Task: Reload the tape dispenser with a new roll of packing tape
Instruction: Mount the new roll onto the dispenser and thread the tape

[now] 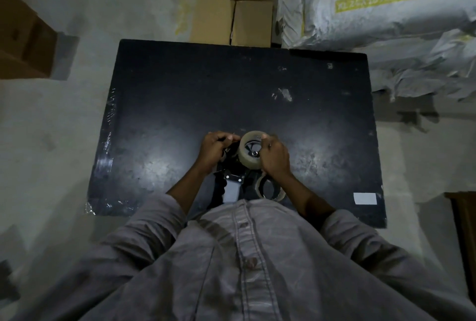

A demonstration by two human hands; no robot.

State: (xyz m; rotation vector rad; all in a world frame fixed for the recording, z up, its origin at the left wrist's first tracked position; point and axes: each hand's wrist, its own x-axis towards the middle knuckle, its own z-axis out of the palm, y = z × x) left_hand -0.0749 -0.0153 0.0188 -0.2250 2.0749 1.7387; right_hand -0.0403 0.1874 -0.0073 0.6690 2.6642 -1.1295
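Person stands at a black table [180, 89], seen from above; both hands are low at the near middle of the tabletop, close to the body. Tape dispenser [231, 186] is there too, black frame and grey handle, handle pointing back toward the person's grey button shirt [244, 256]; whether it rests on the table or is lifted just off it, cannot tell.

Roll of packing tape [244, 160], pale and translucent, sits on the dispenser's wheel at the far end, metal hub showing through the centre hole; roll is between the two hands.

Left hand [215, 149] has its fingers curled round the dispenser's front end just left of the roll, clamped on the frame; fingertips sit up near the roll's top edge; what they pinch there is too dark to tell.

Right hand [275, 158] is wrapped on the right side of the roll, fingers curled over its rim, thumb side at the top; gripping the roll.

A thin, nearly spent tape ring [280, 195] lies flat on the table under the right wrist, just beside the handle.

White label [365, 198] is stuck near the table's near right corner; scuffs and glare on the top.

Cardboard box [231, 20] on the floor past the far edge; white printed sacks [373, 4] stacked at the far right; another brown carton [23, 37] at the left.
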